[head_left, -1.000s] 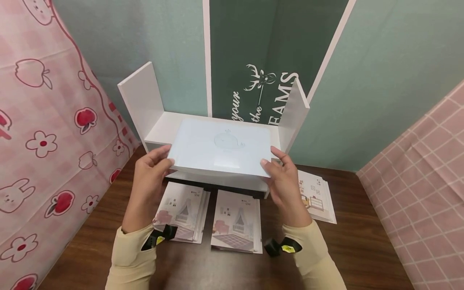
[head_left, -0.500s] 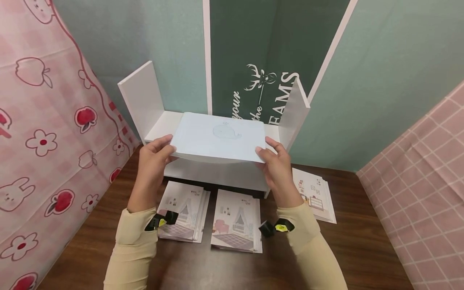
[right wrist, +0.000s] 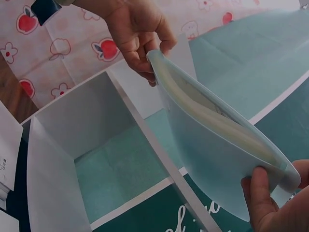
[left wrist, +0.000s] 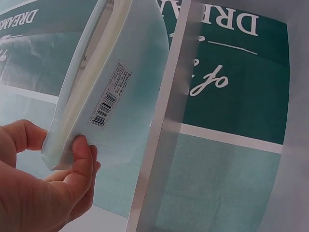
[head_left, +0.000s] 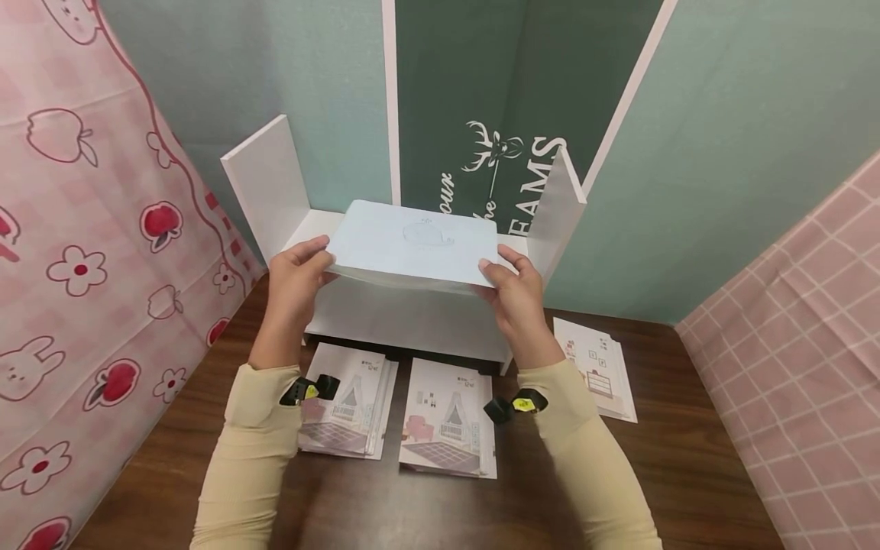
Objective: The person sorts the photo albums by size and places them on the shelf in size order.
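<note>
A thin pale blue notebook (head_left: 385,248) with a faint whale outline on its cover is held level between two hands, above the white shelf's (head_left: 406,319) middle board. My left hand (head_left: 294,286) pinches its left near corner, thumb on top. At the opposite near corner my right hand (head_left: 520,302) pinches it the same way. A barcode sticker (left wrist: 110,94) shows on its underside in the left wrist view. The right wrist view shows the notebook (right wrist: 207,135) sagging in the middle, with cream layers visible between its covers.
The white shelf has a tall left side panel (head_left: 264,187) and a right side panel (head_left: 558,210). Stacks of printed booklets lie in front: a left stack (head_left: 344,401), a middle stack (head_left: 443,420) and a right stack (head_left: 601,374), all on the dark wooden table (head_left: 385,508).
Both hands have moved forward, away from the body, carrying the notebook farther over the shelf. More of the shelf's front now shows below it. The booklet stacks have stayed put.
</note>
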`<state>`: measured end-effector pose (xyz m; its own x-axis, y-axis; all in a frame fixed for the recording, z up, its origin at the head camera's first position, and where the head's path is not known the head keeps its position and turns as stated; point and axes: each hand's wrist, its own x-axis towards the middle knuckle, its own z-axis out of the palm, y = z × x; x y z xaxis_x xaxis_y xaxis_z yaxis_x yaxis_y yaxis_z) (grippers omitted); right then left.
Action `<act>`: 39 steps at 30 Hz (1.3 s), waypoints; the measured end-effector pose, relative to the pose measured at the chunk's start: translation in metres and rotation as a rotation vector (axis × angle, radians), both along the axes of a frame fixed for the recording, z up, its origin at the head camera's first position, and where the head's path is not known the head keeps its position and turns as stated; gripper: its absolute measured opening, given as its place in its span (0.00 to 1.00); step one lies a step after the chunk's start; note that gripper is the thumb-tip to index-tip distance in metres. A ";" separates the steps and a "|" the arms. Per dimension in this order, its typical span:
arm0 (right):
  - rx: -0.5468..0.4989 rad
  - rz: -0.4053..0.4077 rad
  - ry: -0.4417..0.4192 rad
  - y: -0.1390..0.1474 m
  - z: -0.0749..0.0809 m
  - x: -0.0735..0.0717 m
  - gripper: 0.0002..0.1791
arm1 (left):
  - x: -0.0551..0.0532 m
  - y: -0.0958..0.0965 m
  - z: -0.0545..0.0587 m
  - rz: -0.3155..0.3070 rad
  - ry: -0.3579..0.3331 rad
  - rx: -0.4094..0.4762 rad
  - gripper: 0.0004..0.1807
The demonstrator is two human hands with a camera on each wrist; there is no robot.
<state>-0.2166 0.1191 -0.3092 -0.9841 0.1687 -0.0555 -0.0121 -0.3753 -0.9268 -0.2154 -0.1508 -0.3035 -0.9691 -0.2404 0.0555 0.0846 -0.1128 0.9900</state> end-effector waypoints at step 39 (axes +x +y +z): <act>0.873 0.005 -0.005 0.003 0.002 -0.024 0.34 | -0.030 0.001 -0.004 0.106 0.001 -0.773 0.18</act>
